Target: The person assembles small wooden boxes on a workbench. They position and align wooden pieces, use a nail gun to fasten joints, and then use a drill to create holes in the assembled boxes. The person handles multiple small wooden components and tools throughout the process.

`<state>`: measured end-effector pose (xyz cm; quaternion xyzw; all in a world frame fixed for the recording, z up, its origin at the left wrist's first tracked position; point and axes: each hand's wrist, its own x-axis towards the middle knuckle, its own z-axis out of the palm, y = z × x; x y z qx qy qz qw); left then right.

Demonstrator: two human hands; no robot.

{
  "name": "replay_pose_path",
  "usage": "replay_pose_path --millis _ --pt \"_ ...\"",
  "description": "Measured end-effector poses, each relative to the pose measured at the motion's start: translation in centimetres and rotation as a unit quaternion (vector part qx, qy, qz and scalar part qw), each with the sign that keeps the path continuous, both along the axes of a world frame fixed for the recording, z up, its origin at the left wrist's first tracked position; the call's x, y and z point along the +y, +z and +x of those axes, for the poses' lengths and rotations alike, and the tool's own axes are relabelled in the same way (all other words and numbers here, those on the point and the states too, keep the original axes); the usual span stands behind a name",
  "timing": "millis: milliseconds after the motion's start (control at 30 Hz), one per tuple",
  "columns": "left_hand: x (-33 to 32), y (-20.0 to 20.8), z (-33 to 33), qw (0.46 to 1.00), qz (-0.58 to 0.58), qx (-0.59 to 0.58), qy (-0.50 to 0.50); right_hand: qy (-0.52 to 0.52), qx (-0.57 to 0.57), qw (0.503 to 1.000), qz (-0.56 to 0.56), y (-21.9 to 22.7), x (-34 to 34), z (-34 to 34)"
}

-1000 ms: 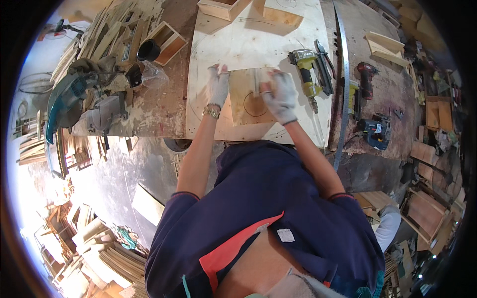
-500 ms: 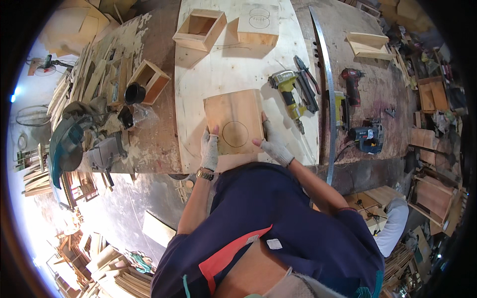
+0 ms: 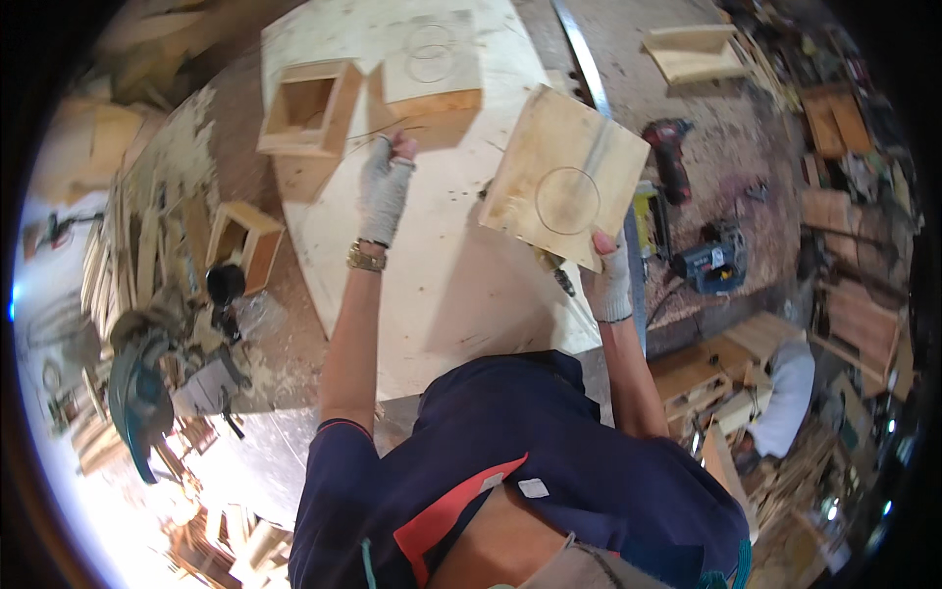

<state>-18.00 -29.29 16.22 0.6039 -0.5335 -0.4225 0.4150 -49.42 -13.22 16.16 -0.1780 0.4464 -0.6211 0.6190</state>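
My right hand (image 3: 612, 277), in a pale fingerless work glove, grips the lower right corner of a wooden box (image 3: 535, 157), its thumb on the face that bears a drawn circle. The box is raised and tilted above the right side of the pale board (image 3: 442, 314). My left hand (image 3: 386, 196), gloved the same way, is off the box and holds nothing, fingers loosely apart over the board. Nearest to it are an open wooden box (image 3: 339, 108) and a second box (image 3: 432, 74) with two overlapping drawn circles. A green nail gun (image 3: 562, 282) is mostly hidden behind the raised box.
On the bench's right lie a metal straightedge (image 3: 579, 44), a red drill (image 3: 669, 157), a blue jigsaw (image 3: 711, 263) and a shallow wooden tray (image 3: 692, 54). A miter saw (image 3: 142, 398), another small box (image 3: 245, 245) and wood strips (image 3: 147, 211) are at the left.
My left hand has let go of the box and moved forward toward the far boxes. My right hand has lifted the box to the right, tilting it. The view has shifted.
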Motion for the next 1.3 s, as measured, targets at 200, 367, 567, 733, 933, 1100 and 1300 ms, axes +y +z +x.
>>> replay_pose_path --millis 200,367,567,733,933,1100,1300 --pt "-6.2 -0.1 -3.3 0.998 -0.032 -0.019 -0.042 -0.037 0.032 0.998 0.040 1.2 -0.9 0.2" --pt "-6.1 -1.4 -2.9 0.999 -0.001 0.025 -0.030 -0.006 0.010 0.997 0.078 0.5 -0.4 2.0" --pt "1.4 -1.7 -0.7 0.981 0.117 0.151 -0.042 0.098 0.026 0.992 0.078 0.9 -0.1 4.3" --pt "10.3 -3.8 1.9 0.944 0.124 0.306 -0.006 0.156 0.043 0.983 0.086 0.2 0.8 6.9" --pt "17.7 1.2 2.8 0.978 0.163 0.112 0.068 0.241 0.054 0.964 0.096 1.5 4.0 9.4" --pt "22.0 3.1 3.5 0.975 0.127 0.168 0.074 0.281 0.093 0.953 0.061 3.7 7.1 9.6" --pt "25.0 0.0 3.9 0.982 0.157 -0.070 0.078 0.289 0.308 0.903 0.077 -1.5 10.2 9.4"
